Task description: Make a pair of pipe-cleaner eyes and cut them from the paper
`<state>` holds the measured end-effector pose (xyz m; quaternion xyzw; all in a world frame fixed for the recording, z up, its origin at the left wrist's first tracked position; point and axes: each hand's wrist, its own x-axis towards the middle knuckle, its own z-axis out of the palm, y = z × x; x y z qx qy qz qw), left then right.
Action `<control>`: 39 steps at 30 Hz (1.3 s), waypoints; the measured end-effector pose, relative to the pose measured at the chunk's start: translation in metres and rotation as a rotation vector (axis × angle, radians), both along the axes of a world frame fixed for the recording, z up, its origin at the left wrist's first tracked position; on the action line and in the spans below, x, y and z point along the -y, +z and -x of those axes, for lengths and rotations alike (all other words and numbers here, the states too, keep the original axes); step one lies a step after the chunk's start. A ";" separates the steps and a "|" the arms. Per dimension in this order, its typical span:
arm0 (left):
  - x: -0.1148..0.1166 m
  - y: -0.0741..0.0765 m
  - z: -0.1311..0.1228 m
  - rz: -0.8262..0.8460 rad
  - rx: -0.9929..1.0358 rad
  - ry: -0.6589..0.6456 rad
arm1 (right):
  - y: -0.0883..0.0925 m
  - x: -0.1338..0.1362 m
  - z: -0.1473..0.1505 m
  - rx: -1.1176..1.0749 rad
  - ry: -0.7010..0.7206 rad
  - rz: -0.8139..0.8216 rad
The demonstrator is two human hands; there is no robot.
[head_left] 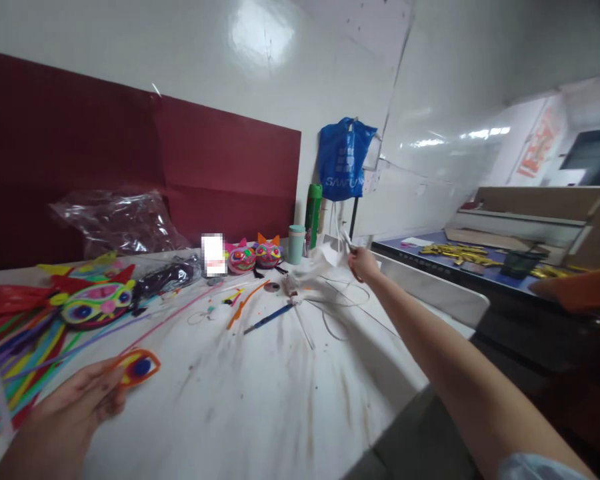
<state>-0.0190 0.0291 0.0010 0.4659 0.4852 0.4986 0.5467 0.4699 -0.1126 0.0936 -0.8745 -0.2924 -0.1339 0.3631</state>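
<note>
While the left hand [83, 399] pinches the orange-edged eye [143, 367] by one end above the table [260, 400], likely to leave its face uncovered, the right hand [365, 265] curls its fingers around apparent scissors [349, 241].

Dim, cool light; round glare high on wall [180, 60], streaked reflections farther right; soft shadow on table [260, 400] beside right forearm [445, 363]; blur around right hand [364, 265]; edges stretched; pixelated patch [214, 255] left of centre
</note>
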 end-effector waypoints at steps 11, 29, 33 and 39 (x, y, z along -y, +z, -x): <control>0.028 0.015 -0.011 -0.184 -0.403 -0.396 | -0.026 -0.018 0.057 0.096 0.368 0.263; 0.050 0.011 0.000 -0.122 -0.542 -0.903 | -0.061 -0.050 0.176 0.136 0.649 0.629; 0.047 0.006 -0.005 -0.105 -0.388 -0.794 | -0.082 -0.026 0.191 0.199 0.756 0.655; 0.027 0.000 -0.011 -0.145 -0.243 -0.520 | -0.072 -0.032 0.171 0.203 0.798 0.591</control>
